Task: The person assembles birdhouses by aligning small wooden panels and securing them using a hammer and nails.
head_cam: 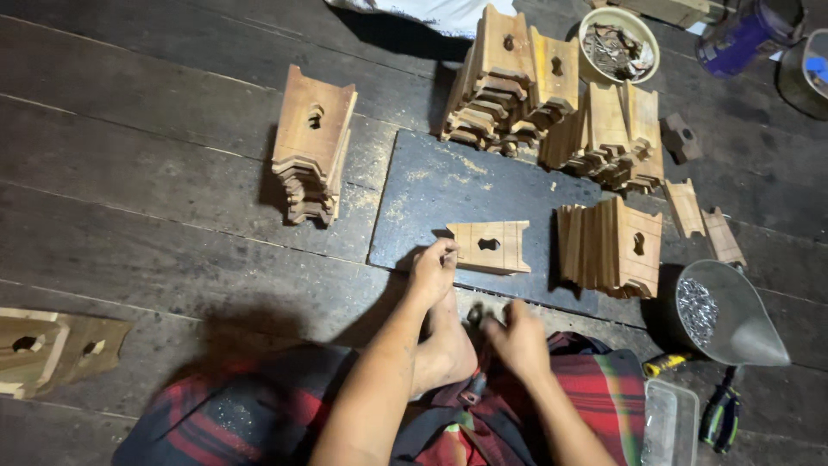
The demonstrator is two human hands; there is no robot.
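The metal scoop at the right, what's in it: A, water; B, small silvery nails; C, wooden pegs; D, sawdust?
B: the metal scoop on the floor boards holds a heap of small silvery nails, beside the stack of notched wooden pieces.

Single head-worn view, steeply downward, close over lap and plank floor [155,173].
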